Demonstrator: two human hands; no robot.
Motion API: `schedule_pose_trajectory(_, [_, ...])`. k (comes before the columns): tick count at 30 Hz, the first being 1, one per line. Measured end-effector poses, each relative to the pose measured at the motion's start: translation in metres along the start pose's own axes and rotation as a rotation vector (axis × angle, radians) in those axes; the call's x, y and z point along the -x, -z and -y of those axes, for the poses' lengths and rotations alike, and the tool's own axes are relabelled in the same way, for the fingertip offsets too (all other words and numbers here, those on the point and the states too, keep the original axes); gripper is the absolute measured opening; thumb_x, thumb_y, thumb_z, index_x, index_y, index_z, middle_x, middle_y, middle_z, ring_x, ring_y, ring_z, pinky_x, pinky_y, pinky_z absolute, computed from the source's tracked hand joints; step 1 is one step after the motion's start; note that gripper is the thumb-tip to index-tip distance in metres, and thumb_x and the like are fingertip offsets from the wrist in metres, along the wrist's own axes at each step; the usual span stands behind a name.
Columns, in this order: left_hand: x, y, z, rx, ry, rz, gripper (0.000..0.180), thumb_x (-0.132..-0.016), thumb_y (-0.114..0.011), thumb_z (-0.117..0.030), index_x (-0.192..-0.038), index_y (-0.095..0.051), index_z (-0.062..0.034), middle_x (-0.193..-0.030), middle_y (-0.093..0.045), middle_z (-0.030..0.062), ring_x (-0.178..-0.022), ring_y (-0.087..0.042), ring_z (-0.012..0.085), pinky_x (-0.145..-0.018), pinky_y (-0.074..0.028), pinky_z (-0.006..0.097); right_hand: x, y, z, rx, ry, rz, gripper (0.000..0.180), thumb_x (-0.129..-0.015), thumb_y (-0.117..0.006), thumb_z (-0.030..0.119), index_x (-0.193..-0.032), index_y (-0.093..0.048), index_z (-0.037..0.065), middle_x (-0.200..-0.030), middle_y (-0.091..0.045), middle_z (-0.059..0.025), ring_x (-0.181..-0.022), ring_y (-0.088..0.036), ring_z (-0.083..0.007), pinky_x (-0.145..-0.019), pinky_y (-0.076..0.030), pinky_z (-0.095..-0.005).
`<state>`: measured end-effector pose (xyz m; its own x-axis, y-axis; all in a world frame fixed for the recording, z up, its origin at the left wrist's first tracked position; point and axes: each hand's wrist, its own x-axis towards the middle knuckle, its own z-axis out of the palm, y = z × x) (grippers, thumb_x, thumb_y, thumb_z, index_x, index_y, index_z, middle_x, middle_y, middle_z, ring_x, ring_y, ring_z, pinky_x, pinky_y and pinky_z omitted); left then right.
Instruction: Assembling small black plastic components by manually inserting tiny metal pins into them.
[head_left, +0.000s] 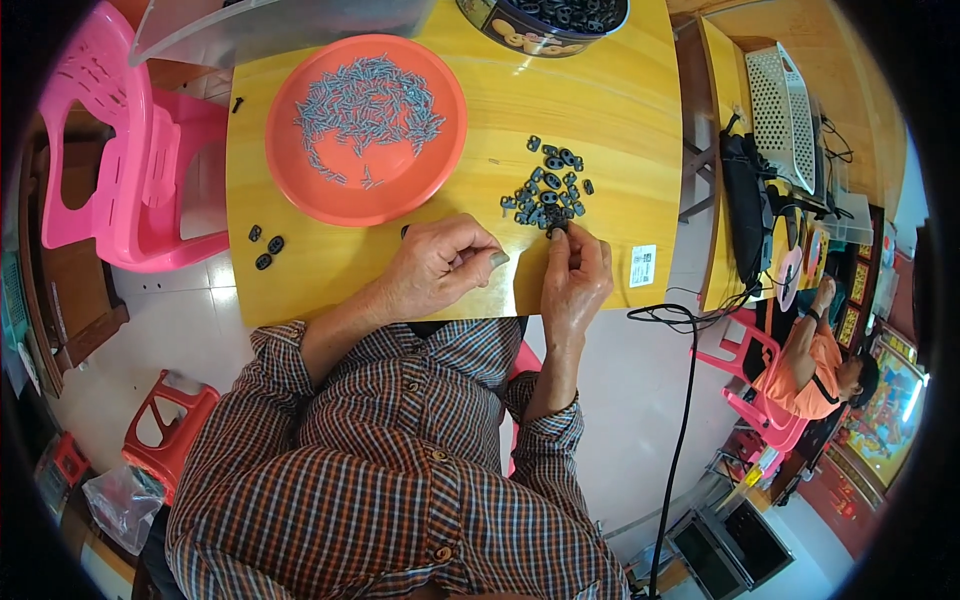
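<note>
Right hand (578, 270): I pinch a black part (557, 229), its pile (550, 185) just beyond.
Left hand (445, 265): I curl it closed, contents unclear, screws (368, 103) beyond, leftward.

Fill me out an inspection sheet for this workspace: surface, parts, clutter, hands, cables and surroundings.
Surface: yellow table, a white sticker near its right edge.
Parts: grey screws on a red-orange plate; a pile of black pieces right of it; more black pieces in a tin at the far edge.
Clutter: three loose black pieces near the left edge.
Hands: left hand has its fingers curled, contents unclear; right hand pinches a black piece at the pile's near side.
Cables: a black cable loops by the near right corner and runs downward.
Surroundings: pink chair and red stool at left; seated person in orange at right.
</note>
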<state>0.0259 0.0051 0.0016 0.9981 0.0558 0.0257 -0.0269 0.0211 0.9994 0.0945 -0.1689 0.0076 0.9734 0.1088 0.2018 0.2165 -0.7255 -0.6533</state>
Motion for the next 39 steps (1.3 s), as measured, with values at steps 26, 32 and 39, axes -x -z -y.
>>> schedule_pose_trajectory(26, [-0.011,-0.008,-0.011,0.436,0.242,-0.123,0.014,-0.093,-0.055,-0.008,-0.097,-0.06,0.0037,-0.076,-0.062,0.0051,-0.064,-0.06,0.0082,-0.056,-0.051,0.022,0.007,0.006,0.027,-1.121,-0.605,0.331,0.009,-0.087,-0.061,0.007,-0.091,-0.062,-0.001,-0.076,-0.066,-0.01,-0.047,-0.048,-0.0075,-0.043,-0.037,-0.0188])
schedule_pose_trajectory(32, [-0.012,-0.019,-0.006,0.195,0.041,-0.16,0.011,-0.092,-0.055,-0.005,-0.097,-0.06,0.0031,-0.077,-0.062,0.0038,-0.065,-0.058,0.0064,-0.058,-0.049,0.02,0.012,-0.002,0.022,-1.242,-0.576,0.388,0.007,-0.086,-0.062,0.006,-0.088,-0.062,-0.001,-0.076,-0.065,-0.0087,-0.049,-0.047,-0.0065,-0.043,-0.035,-0.0189])
schedule_pose_trajectory(39, [-0.014,-0.022,-0.007,0.199,0.099,-0.204,0.01,-0.092,-0.054,-0.005,-0.097,-0.06,0.0019,-0.075,-0.06,0.0019,-0.062,-0.056,0.0049,-0.054,-0.047,0.019,0.013,0.002,0.024,-1.198,-0.551,0.391,0.011,-0.088,-0.061,0.009,-0.091,-0.062,-0.002,-0.078,-0.064,-0.0078,-0.052,-0.047,-0.0062,-0.046,-0.035,-0.0184])
